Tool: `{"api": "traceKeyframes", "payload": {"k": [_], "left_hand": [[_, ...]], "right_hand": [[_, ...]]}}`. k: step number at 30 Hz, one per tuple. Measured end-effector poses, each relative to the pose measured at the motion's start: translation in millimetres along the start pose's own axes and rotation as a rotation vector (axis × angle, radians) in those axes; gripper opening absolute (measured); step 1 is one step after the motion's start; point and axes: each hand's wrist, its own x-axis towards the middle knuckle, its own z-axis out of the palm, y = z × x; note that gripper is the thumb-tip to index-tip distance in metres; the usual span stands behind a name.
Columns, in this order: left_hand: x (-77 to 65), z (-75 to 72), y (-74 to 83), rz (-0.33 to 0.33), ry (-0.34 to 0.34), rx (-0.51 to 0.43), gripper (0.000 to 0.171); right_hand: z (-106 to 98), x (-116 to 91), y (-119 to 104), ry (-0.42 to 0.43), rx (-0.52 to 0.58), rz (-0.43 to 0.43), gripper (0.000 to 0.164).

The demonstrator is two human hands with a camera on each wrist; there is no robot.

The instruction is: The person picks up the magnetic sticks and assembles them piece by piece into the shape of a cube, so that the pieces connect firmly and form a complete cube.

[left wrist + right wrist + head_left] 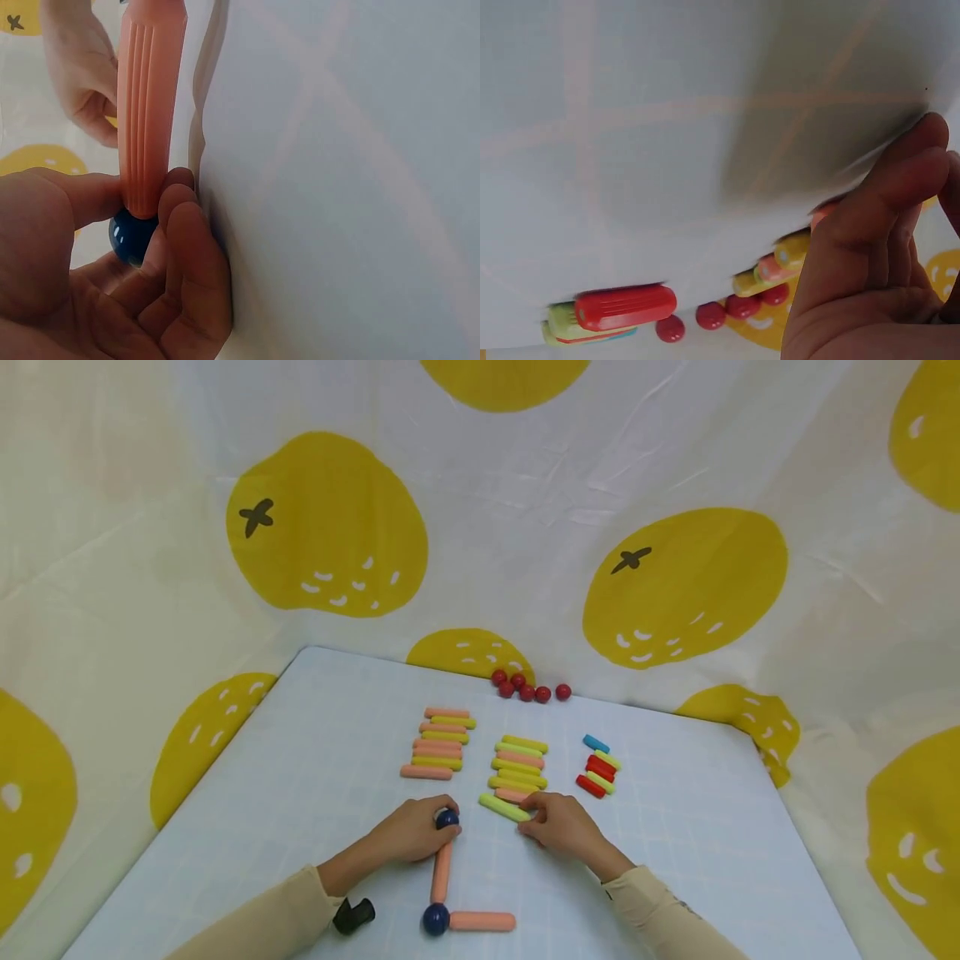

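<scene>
Backdrop: white cloth w/ yellow fruit print (495, 485), hanging behind a pale-blue tabletop (697, 843).
L hand (415, 831): gripping far blue ball (447, 818), thumb opposing fingers, where it's meeting joining pink rod (442, 872).
Frame pcs: near blue ball (436, 919) sitting at the corner; side pink rod (482, 922) extending to the right.
R hand (561, 825): pinching R end of lime rod (502, 807), which is lying just nearer than the middle rod row (519, 765).
Rods, handling: prob. behaving as light, stiff plastic; fluted sides (L wrist view) likely giving purchase.
Balls, handling: looking glossy, so poss. slipping under a loose pinch; breakage unlikely.
Hold pts: rod, mid-length for balance, end for aiming; ball, across its width.
</scene>
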Motion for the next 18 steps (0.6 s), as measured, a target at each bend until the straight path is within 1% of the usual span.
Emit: {"api": "traceKeyframes", "payload": {"k": [3,6,10,13,18], "left_hand": [[-1.0,0.1,-1.4,0.012,-0.005,-0.021,0.033],[-1.1,0.0,-2.3,0.022,-0.014,-0.042,0.033],[0.2,0.1,-2.3,0.010,-0.016,-0.052,0.032],[0.6,-0.9,-2.2,-0.006,-0.017,-0.062,0.031],[0.3,-4.3,-3.2,-0.005,-0.018,-0.079,0.029]], "right_hand": [[4,-1,-5,0.050,-0.079,-0.004,0.033],[5,-2,-7,0.068,-0.113,-0.004,0.031],[3,-5,-8,0.013,-0.057,-0.026,0.030],[2,-7,-9,-0.034,-0.013,-0.058,0.029],[3,-8,-15,-0.050,-0.029,-0.107,0.027]]}}
